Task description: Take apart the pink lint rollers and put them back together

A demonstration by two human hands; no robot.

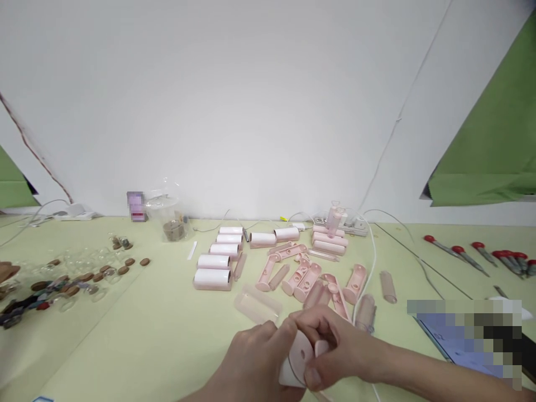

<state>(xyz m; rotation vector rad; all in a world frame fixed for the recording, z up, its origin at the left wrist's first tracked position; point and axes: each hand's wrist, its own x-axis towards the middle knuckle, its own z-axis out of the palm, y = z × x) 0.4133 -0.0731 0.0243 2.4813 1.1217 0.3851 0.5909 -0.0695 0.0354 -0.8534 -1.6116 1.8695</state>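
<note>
Near the table's front edge, my left hand (257,357) is closed around a white cylinder (299,360) with a flat round end that has a small hole. My right hand (343,349) is closed on a small pale piece (321,348) against that round end, its thumb touching the rim. My fingers cover much of both parts. Just beyond my hands lie several pink plastic trough-shaped shells (307,281) and translucent pink covers (317,294). A larger clear cover (258,304) rests to their left.
Several white cylinders (212,279) lie in a column, and pink tubes (329,244) are stacked farther back. A white cable (374,262) crosses the table. Red-handled tools (460,252), glass pieces with cork lids (84,277), a plastic cup (172,226) and a blue-screened device (454,343) surround these.
</note>
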